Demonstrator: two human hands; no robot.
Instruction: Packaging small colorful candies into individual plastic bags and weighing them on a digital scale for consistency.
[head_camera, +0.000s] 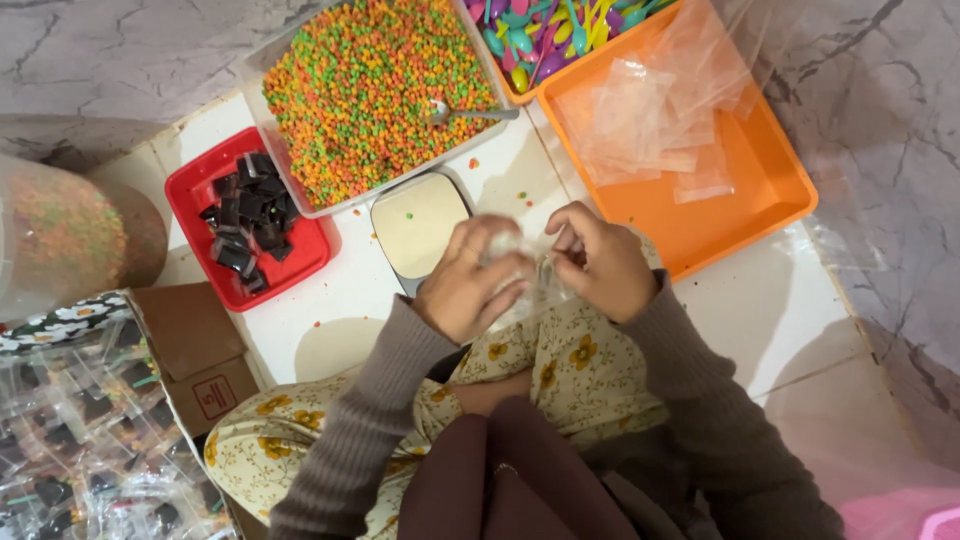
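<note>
While both hands pinch a small clear plastic bag just below the flat grey scale, left hand and right hand fingers seem to be working it open, so parting its mouth needs care.

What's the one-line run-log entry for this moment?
left hand: holds small clear bag | right hand: pinches same bag | nearby: small scale, tub of coloured pellets, orange tray

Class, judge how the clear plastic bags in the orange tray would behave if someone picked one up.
The clear plastic bags look thin and see-through, so probably floppy and very light. They lie overlapped in the orange tray, so several may lift or slide together. Their glossy film suggests they could be slippery.
</note>
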